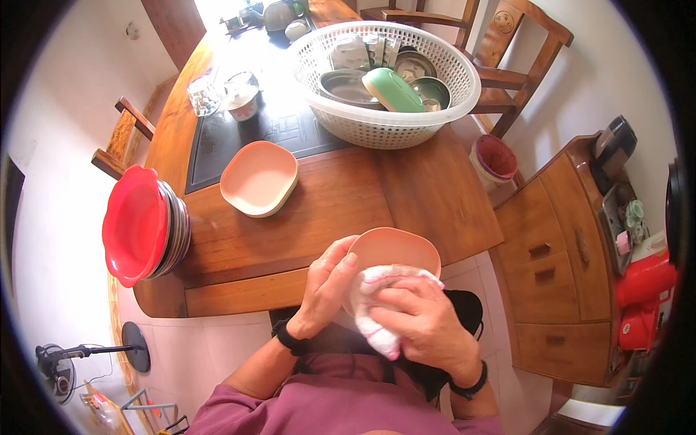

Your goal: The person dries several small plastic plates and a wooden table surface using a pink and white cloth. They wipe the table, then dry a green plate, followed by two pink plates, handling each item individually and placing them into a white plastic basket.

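Note:
My left hand grips the left rim of a peach-coloured plastic dish, thumb on the edge, in front of my body at the table's near edge. Bunched in my right hand is a white cloth with pink edging, pressed against the dish and covering its lower part. On the table, a small stack topped by a similar peach dish lies up and to the left. Farther left stands a stack of plates or bowls with a red scalloped dish on top.
A white perforated plastic basket with metal bowls and a green-and-cream container stands on the wooden table. Near it are a lidded cup and glassware. A wooden cabinet and a waste bin are at the right.

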Demonstrator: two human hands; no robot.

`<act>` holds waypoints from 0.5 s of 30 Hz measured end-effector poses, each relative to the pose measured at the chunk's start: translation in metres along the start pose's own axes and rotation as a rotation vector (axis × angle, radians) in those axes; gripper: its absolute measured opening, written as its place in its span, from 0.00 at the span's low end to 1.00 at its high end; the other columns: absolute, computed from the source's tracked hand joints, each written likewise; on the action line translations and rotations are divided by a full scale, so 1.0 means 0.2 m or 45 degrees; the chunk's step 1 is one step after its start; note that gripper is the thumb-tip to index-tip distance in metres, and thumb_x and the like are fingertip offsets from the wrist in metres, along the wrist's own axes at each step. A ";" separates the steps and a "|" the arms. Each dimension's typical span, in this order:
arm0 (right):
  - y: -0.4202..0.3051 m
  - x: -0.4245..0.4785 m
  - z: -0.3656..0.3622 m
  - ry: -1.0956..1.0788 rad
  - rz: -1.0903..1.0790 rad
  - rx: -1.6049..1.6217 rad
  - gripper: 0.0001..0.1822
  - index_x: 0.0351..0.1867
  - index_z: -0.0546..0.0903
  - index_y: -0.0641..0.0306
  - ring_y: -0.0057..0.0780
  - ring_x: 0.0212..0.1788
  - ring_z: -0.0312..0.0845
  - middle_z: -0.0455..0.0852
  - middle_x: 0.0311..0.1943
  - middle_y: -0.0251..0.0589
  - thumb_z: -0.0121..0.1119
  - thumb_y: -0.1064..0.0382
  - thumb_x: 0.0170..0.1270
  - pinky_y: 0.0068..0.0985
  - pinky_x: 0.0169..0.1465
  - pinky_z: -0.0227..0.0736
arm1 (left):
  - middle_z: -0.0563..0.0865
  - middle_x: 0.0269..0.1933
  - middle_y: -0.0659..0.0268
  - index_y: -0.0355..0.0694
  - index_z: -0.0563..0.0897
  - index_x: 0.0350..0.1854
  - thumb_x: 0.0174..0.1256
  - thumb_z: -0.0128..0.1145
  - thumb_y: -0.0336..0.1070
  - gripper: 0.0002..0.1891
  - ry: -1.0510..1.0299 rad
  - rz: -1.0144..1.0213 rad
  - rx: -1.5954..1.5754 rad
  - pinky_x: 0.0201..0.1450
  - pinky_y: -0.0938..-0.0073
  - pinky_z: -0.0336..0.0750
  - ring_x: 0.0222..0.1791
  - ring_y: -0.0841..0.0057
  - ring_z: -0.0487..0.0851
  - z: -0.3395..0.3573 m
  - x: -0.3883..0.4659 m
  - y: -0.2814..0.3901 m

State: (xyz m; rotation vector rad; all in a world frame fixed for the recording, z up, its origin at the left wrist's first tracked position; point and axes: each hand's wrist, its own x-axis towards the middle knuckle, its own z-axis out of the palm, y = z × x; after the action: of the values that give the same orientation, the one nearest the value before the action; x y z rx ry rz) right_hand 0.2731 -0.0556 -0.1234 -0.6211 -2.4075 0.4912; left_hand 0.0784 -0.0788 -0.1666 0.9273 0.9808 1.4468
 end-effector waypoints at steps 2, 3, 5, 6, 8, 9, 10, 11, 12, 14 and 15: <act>0.03 -0.03 -0.06 0.015 0.034 -0.064 0.13 0.37 0.88 0.54 0.40 0.55 0.80 0.87 0.47 0.33 0.73 0.64 0.46 0.39 0.60 0.74 | 0.83 0.59 0.64 0.31 0.75 0.66 0.81 0.51 0.41 0.21 0.003 -0.010 0.000 0.61 0.78 0.73 0.58 0.81 0.78 0.01 0.00 0.00; 0.05 -0.04 -0.08 0.081 0.045 -0.140 0.11 0.35 0.87 0.56 0.42 0.53 0.81 0.86 0.46 0.38 0.72 0.64 0.47 0.41 0.59 0.75 | 0.83 0.59 0.64 0.31 0.75 0.66 0.81 0.51 0.41 0.21 0.003 -0.016 0.005 0.61 0.78 0.73 0.58 0.81 0.78 0.01 0.00 0.01; 0.12 -0.08 -0.11 0.196 0.082 -0.277 0.14 0.38 0.88 0.56 0.44 0.54 0.80 0.86 0.48 0.39 0.73 0.64 0.48 0.43 0.59 0.74 | 0.83 0.59 0.64 0.31 0.75 0.66 0.81 0.51 0.41 0.22 0.017 -0.024 0.053 0.61 0.78 0.73 0.58 0.81 0.78 0.01 0.00 0.01; 0.16 -0.08 -0.13 0.269 0.101 -0.293 0.17 0.43 0.88 0.56 0.46 0.55 0.79 0.85 0.50 0.41 0.73 0.64 0.48 0.43 0.59 0.72 | 0.83 0.59 0.64 0.31 0.75 0.66 0.81 0.51 0.41 0.22 0.026 -0.025 0.080 0.61 0.78 0.72 0.58 0.81 0.78 0.01 0.00 0.01; 0.23 -0.11 -0.14 0.392 0.194 -0.284 0.20 0.48 0.87 0.61 0.49 0.55 0.79 0.84 0.52 0.45 0.71 0.70 0.49 0.41 0.58 0.73 | 0.83 0.58 0.64 0.31 0.75 0.66 0.81 0.51 0.41 0.22 0.026 -0.003 0.092 0.61 0.78 0.72 0.57 0.81 0.78 0.01 0.00 0.00; 0.28 -0.10 -0.15 0.456 0.207 -0.307 0.20 0.48 0.86 0.65 0.49 0.54 0.79 0.84 0.53 0.47 0.70 0.73 0.50 0.39 0.57 0.74 | 0.83 0.58 0.64 0.31 0.75 0.66 0.81 0.51 0.41 0.22 0.026 0.012 0.104 0.61 0.78 0.72 0.57 0.81 0.78 0.01 0.00 0.00; 0.31 -0.09 -0.16 0.491 0.252 -0.327 0.20 0.51 0.86 0.65 0.51 0.54 0.78 0.84 0.54 0.48 0.67 0.75 0.52 0.39 0.56 0.75 | 0.83 0.58 0.65 0.31 0.75 0.66 0.81 0.51 0.41 0.22 0.026 0.019 0.107 0.61 0.78 0.72 0.57 0.81 0.78 0.01 0.00 0.00; 0.37 -0.09 -0.17 0.519 0.244 -0.363 0.23 0.53 0.85 0.64 0.50 0.55 0.78 0.83 0.54 0.49 0.66 0.74 0.52 0.39 0.56 0.74 | 0.83 0.57 0.65 0.31 0.75 0.66 0.81 0.51 0.41 0.21 0.028 0.027 0.110 0.60 0.77 0.72 0.57 0.82 0.78 0.01 0.01 0.00; 0.41 -0.06 -0.16 0.542 0.253 -0.376 0.24 0.54 0.85 0.64 0.50 0.55 0.78 0.83 0.55 0.49 0.65 0.75 0.52 0.39 0.57 0.73 | 0.83 0.57 0.65 0.31 0.75 0.66 0.81 0.51 0.41 0.21 0.035 0.035 0.117 0.60 0.77 0.73 0.57 0.82 0.78 0.00 0.01 0.00; 0.48 0.00 -0.16 0.561 0.277 -0.413 0.26 0.57 0.84 0.62 0.50 0.56 0.77 0.83 0.56 0.50 0.64 0.75 0.52 0.40 0.60 0.71 | 0.83 0.57 0.66 0.31 0.75 0.66 0.81 0.51 0.41 0.21 0.026 0.062 0.149 0.60 0.78 0.73 0.56 0.82 0.78 0.00 0.01 -0.01; 0.51 0.05 -0.15 0.555 0.288 -0.426 0.26 0.58 0.84 0.61 0.51 0.57 0.77 0.82 0.57 0.50 0.64 0.74 0.53 0.40 0.62 0.70 | 0.83 0.56 0.66 0.32 0.75 0.66 0.81 0.51 0.41 0.21 0.027 0.071 0.166 0.60 0.78 0.73 0.56 0.82 0.78 0.00 0.01 -0.02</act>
State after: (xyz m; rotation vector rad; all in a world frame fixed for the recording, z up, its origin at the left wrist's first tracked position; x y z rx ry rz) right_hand 0.3168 0.0381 -0.1453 -1.0360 -2.0216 0.0260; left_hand 0.0788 -0.0776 -0.1706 1.0428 1.0828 1.4550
